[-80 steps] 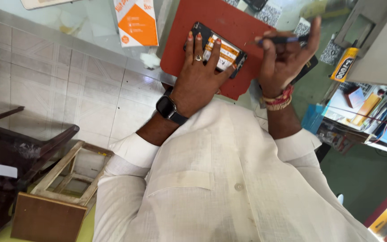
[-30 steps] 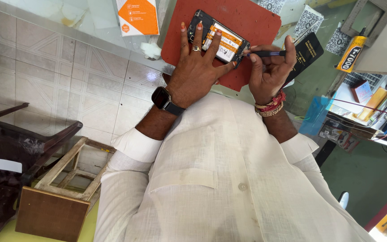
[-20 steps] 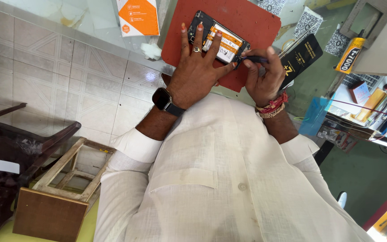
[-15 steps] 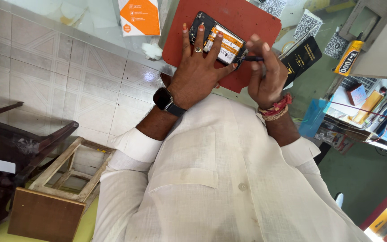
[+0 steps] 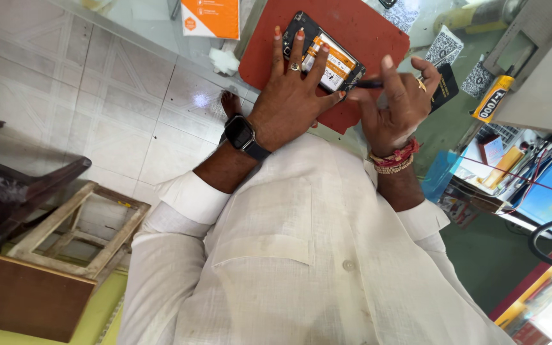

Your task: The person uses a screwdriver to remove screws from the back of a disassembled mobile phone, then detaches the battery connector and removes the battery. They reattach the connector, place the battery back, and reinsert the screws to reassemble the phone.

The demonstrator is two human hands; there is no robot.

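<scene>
Opened phone (image 5: 324, 52) on red mat (image 5: 359, 25), pinned flat under spread left hand (image 5: 289, 102). Right hand (image 5: 396, 105) pinching tool (image 5: 368, 84) at phone's edge. Slipping could gouge the battery (image 5: 331, 62).

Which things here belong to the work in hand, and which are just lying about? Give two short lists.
In use:
left hand, pressing down the opened phone
right hand, holding a thin dark tool at the phone's edge
red mat under the phone

Lying about:
orange leaflet
wooden stool
dark chair
yellow tube
</scene>
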